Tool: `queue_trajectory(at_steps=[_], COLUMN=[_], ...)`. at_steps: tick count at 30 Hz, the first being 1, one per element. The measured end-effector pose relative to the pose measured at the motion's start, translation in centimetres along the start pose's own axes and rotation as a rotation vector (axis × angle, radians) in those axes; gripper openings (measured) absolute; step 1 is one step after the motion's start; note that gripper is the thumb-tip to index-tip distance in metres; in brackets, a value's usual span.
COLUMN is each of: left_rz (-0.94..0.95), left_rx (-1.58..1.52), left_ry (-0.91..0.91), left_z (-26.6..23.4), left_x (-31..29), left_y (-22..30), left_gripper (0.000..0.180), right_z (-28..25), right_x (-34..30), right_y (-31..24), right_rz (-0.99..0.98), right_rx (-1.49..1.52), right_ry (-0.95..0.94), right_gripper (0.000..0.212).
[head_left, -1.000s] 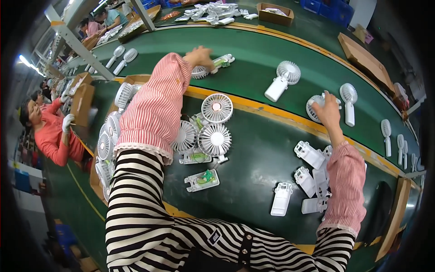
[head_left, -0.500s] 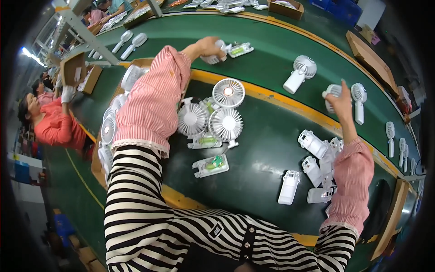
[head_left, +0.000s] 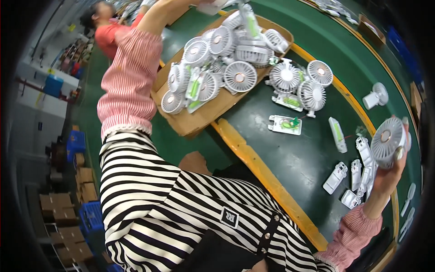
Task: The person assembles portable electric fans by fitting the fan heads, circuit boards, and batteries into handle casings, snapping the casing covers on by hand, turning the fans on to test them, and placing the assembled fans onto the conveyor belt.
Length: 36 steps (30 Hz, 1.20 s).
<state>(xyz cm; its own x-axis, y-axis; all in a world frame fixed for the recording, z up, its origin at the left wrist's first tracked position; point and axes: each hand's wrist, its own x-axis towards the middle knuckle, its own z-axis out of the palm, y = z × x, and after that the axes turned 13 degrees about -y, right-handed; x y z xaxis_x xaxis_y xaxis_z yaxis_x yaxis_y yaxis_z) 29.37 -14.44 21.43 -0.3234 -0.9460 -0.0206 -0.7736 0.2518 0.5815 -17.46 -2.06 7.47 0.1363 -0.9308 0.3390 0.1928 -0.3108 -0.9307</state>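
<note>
At the right, my right hand grips a white round fan head with its grille facing me. Left of it, a white handle half with a pale green cell sits over the table; a thin red wire runs from it toward the fan head. My left hand is at the top edge, partly cut off, closed on a white fan part. Beneath it, a cardboard tray is heaped with fan heads and opened handles. Another opened handle stands up at the heap's far end.
On the green table are a cluster of fans, an opened handle with green wiring and several white handle shells. A white fan lies on the green belt beyond. A co-worker in red is at the far left.
The view has swung left, bringing the tray into fuller sight. My left hand has moved from the belt to above the tray. My right hand has lifted a fan nearer.
</note>
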Motion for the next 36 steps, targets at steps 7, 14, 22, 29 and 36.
queue_trajectory(at_steps=[7,14,22,29,36], left_rz=[-0.165,-0.81,-1.099,-0.152,0.235], left_rx=[-0.223,0.053,0.124,0.22,-0.487], left_ry=[0.199,0.217,0.462,1.003,0.054], left_z=[2.2,6.7,10.2,14.8,30.4], left_x=[-13.8,-16.8,-18.2,-13.3,-7.9], left_y=[-12.4,-22.2,-23.4,-10.0,3.9], left_gripper=[0.074,0.078,0.075,0.026,0.03], right_z=[4.5,6.3,7.6,6.3,6.5], right_x=[-3.5,-5.5,-7.1,-9.1,-13.2], right_y=[3.5,6.9,6.3,7.1,7.9], right_rz=[0.152,0.012,0.222,0.045,-0.059], right_rx=[0.035,-1.221,-1.35,-1.321,-1.233], right_ry=[0.036,-0.298,-0.736,-0.616,-0.574], right_gripper=[0.083,0.078,0.075,0.071,0.038])
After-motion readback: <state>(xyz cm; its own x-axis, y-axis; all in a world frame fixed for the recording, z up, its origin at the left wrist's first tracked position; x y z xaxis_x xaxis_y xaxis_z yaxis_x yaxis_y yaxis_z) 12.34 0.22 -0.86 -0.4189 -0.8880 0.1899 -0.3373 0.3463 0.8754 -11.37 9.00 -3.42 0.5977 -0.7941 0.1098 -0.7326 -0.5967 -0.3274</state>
